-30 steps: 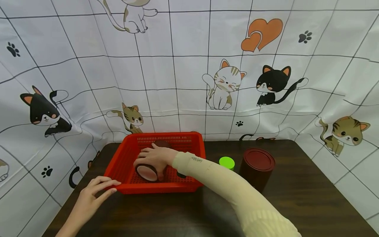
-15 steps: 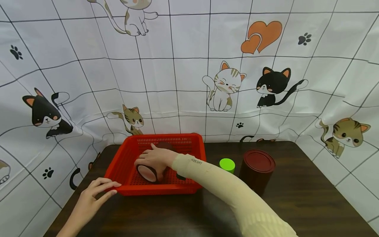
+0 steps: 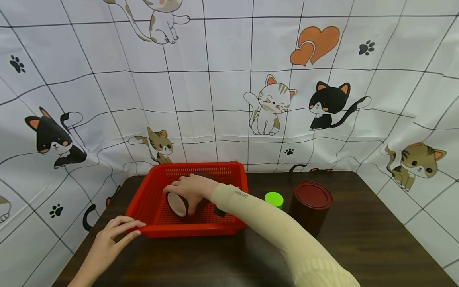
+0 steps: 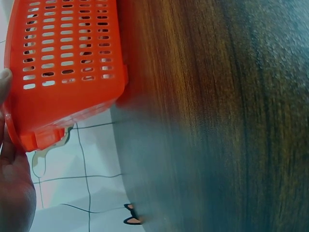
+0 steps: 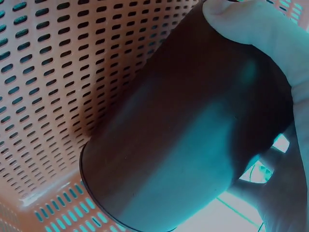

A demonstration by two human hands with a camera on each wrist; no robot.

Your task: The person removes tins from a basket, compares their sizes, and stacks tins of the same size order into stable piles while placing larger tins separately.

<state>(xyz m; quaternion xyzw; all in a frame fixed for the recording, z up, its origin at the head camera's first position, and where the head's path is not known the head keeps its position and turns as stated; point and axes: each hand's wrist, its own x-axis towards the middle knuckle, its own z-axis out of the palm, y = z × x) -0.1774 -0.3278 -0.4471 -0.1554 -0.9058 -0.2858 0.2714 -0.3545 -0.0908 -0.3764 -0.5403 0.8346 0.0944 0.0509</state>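
A dark brown cylindrical canister lies on its side inside the red plastic basket, its pale round end turned toward me. My right hand grips it from above, fingers curled over its side. Up close in the right wrist view, the canister slants across the perforated basket, with the thumb pressed along one side. At the basket's near left corner, my left hand pinches the rim between thumb and fingers. Only part of that hand shows in the left wrist view.
Right of the basket stands a tall dark brown canister with a red-brown lid. Beside it a bright green lid shows, partly behind the right sleeve. A cat-print sheet hangs behind the dark wooden table.
The right hand has shifted slightly, and its raised finger now lies lower over the canister. The canister's pale end has moved a little up and turned. The left hand stays at the rim.
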